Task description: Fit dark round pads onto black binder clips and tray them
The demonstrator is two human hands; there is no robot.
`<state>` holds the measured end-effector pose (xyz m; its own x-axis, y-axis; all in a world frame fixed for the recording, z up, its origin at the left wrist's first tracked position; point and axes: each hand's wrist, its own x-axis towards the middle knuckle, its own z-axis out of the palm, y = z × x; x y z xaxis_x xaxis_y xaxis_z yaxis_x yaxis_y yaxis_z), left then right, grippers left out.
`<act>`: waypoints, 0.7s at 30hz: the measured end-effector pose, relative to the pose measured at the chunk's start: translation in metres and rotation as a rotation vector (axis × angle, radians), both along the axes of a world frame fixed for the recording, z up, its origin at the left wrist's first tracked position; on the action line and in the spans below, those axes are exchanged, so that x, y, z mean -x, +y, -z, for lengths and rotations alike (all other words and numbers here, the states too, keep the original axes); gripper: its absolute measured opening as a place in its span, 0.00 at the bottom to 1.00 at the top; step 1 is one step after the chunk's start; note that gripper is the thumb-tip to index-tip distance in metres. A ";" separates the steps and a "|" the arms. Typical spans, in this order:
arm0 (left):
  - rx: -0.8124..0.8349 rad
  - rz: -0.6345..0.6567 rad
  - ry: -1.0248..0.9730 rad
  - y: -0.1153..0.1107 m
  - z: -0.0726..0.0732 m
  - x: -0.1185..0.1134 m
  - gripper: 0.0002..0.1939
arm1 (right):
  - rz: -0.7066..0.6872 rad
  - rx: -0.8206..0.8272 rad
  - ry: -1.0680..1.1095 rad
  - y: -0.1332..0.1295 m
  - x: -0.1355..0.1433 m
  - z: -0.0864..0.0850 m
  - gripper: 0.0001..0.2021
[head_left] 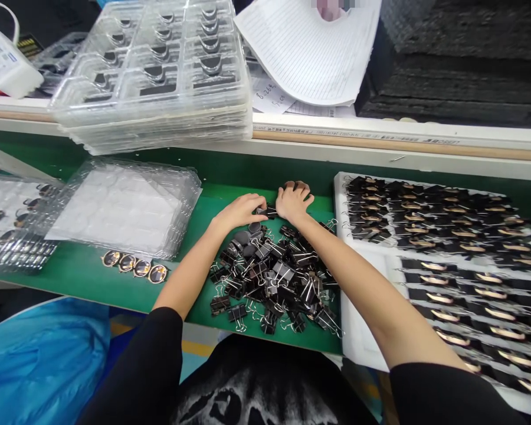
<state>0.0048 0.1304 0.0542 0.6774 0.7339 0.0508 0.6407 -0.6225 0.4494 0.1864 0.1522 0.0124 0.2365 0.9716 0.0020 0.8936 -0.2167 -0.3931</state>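
Note:
Black binder clips [283, 271] with silver wire handles lie heaped on the green worktop [79, 271], with several dark round pieces [243, 237] at the heap's upper left. Just behind the heap, my left hand [246, 211] has its fingers curled at a dark round piece by a black clip [271, 211]; its grip is partly hidden. To the right of that clip, my right hand [293, 202] reaches with its fingers spread, over the back edge of the heap. Nothing shows in its grasp.
Four round metal-framed pieces [134, 267] lie left of my left forearm. Clear trays [124, 206] with white sheets stand behind them. White foam trays [367, 295] with rows of clipped parts fill the right. A shelf [380, 150] with stacked clear trays [159, 71] runs along the back.

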 end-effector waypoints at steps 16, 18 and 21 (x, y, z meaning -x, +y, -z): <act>0.016 -0.022 0.214 -0.006 -0.022 0.010 0.29 | -0.621 0.396 -0.261 -0.069 -0.044 -0.094 0.11; 0.043 -0.057 0.247 -0.004 -0.021 0.011 0.27 | -0.630 0.336 -0.285 -0.069 -0.039 -0.094 0.09; -0.006 -0.192 0.310 -0.004 -0.023 0.013 0.19 | -0.649 0.224 -0.336 -0.064 -0.035 -0.096 0.10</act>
